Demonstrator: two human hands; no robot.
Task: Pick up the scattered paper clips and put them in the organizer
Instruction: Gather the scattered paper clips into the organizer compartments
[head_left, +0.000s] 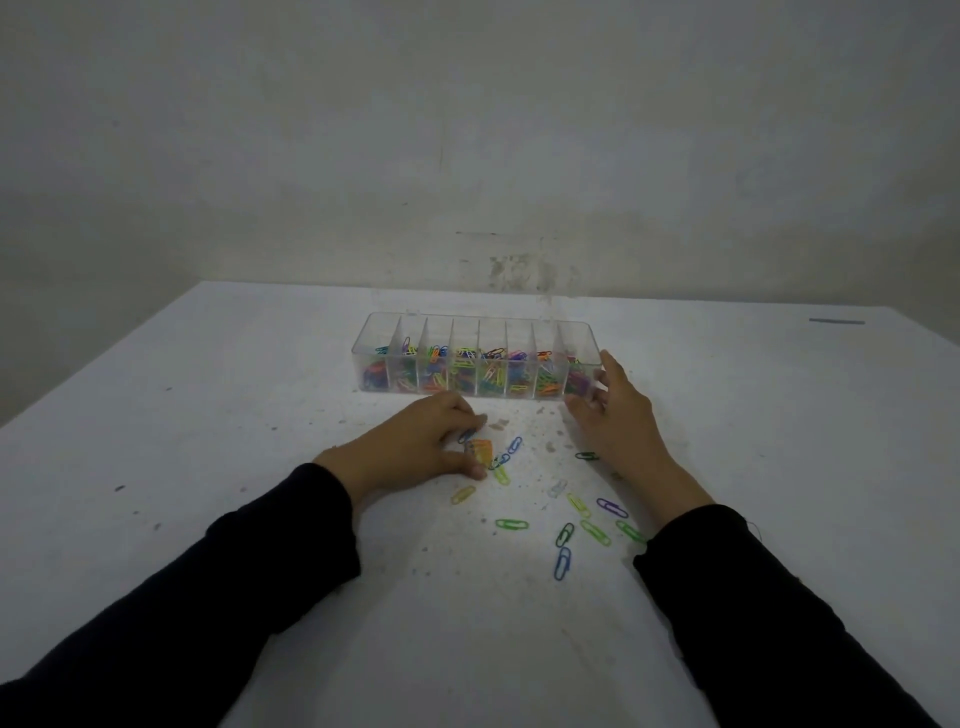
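Clear plastic organizer (475, 332), its compartments part-filled with clips, stands on the bench (208, 415), steadied at its right end by the relaxed right hand (613, 410), while the left hand (415, 441) pinches an orange clip (479, 451) among the scattered paper clips (563, 535), evidently for transfer.

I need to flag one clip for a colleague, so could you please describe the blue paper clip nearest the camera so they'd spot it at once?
Start at the clear organizer on the white table, then come towards the camera to the loose clips between the sleeves. The blue paper clip lies nearest the camera, just below a teal clip; it is the only plain blue one there.
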